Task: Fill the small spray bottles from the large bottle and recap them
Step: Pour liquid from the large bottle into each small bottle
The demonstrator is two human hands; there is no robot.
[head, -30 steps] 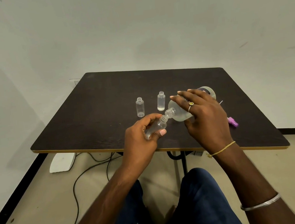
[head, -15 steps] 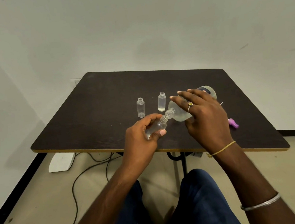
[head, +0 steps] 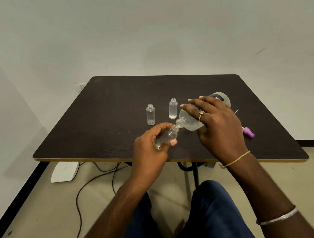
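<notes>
Clear cylindrical vial (head: 168, 136), rounded translucent bottle (head: 191, 124)

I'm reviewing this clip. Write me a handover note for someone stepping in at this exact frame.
The left hand grips a tilted small bottle, its open mouth at the neck of the large bottle, which the right hand grips and tips to pour. Flow cannot be told.
On the table, uncapped: the left standing bottle looks empty, the right standing bottle seems to hold a little liquid. A purple spray cap lies right of the right hand.
Done: nothing capped. Left: finish this fill, fill the others, recap all three.
</notes>
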